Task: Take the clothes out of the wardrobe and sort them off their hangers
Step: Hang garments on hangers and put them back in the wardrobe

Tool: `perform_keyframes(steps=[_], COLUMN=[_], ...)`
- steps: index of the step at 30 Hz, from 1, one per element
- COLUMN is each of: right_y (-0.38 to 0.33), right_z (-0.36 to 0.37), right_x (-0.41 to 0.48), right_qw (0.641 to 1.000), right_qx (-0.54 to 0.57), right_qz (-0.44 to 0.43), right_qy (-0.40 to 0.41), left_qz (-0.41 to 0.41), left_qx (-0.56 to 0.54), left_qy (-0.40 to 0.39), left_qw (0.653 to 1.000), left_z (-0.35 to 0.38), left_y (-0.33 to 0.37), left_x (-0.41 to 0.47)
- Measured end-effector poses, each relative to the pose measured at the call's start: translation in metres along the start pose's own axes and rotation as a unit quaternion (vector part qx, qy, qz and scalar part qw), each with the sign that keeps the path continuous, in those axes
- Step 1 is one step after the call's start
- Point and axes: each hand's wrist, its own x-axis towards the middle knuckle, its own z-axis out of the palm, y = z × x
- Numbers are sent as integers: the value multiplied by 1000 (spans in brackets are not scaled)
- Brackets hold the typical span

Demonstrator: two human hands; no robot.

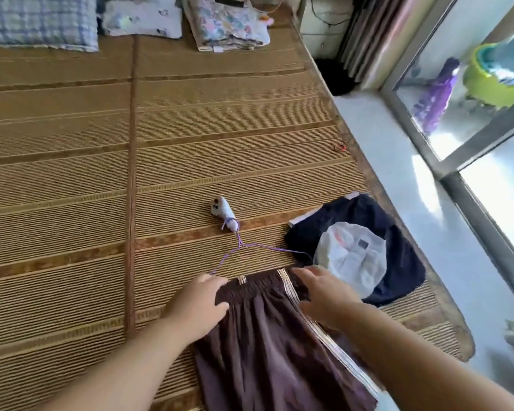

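Head view looks down on a bed covered by a woven mat point(72, 173), where a brown skirt point(267, 351) lies flat with its elastic waistband pointing away from the person. A purple wire hanger point(239, 245) sits just beyond the waistband, its hook wrapped in white cloth and resting on the mat.

The step in hand, as I judge it, is freeing this skirt from its hanger, with the carrying from the wardrobe already done for this piece. The left hand point(199, 304) is at the left end of the waistband, thumb on top of the fabric and fingers curled over the far edge, pinching it. The right hand point(327, 295) reaches forward over the right end, fingers stretched fairly straight and spread, resting on the band and not closed round it. Both forearms come in from the bottom of the frame, the hands set apart by the width of the waistband.

How the skirt is fastened to the wire is hidden under the hands, so it may be clipped or simply looped through. The next move probably calls for holding the band steady with one hand while the other slips the wire arms out sideways, taking care not to stretch the elastic.

Just to the right lies a dark garment point(398, 262) with a white plastic bag point(350, 256) on top of it, a likely place for sorted pieces.
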Motion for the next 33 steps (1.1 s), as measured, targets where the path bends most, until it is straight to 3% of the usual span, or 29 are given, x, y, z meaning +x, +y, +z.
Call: perform_keyframes(steps=[5, 13, 18, 23, 27, 33], right_y=[36, 66, 68, 65, 38, -36], right_z=[47, 98, 107, 83, 17, -91], right_x=[83, 182, 204, 182, 127, 36], right_qw=[997, 992, 977, 996, 981, 958], right_qx=[-31, -103, -196, -25, 116, 129], right_qz=[-35, -32, -73, -79, -152, -239], right_qy=[-55, -58, -53, -44, 18, 92], left_qz=[-88, -244, -274, -246, -256, -287], left_qx=[13, 74, 147, 102, 93, 37], left_qy=[-19, 19, 12, 59, 143, 269], left_qw=[996, 967, 950, 962, 951, 919], left_z=[65, 136, 155, 130, 80, -1], left_y=[-29, -77, -86, -85, -61, -19], left_x=[48, 108, 110, 80, 23, -94])
